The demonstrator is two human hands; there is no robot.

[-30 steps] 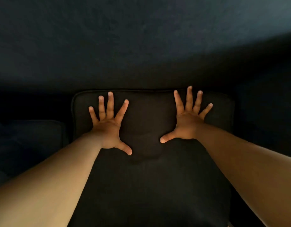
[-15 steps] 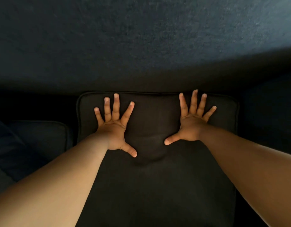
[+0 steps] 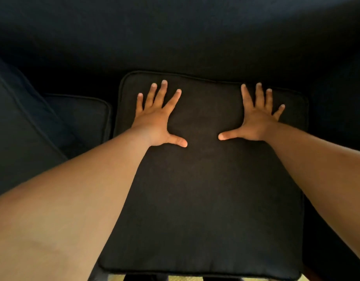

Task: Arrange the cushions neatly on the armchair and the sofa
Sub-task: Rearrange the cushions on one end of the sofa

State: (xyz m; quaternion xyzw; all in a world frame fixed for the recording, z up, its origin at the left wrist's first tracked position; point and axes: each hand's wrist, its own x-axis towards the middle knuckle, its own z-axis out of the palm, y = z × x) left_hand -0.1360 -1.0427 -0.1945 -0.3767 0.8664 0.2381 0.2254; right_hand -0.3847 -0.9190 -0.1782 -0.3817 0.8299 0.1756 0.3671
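The left hand and right hand are pressing flat, fingers spread wide, on the far end of a dark, piped, squarish seat cushion that is lying beneath both palms. A second cushion, equally dark, is sitting left of the left hand.

My left hand lies flat, palm down, fingers spread toward twelve o'clock, thumb out toward three. My right hand mirrors it, thumb toward nine. My left forearm stretches in bare from seven o'clock, my right forearm from four.
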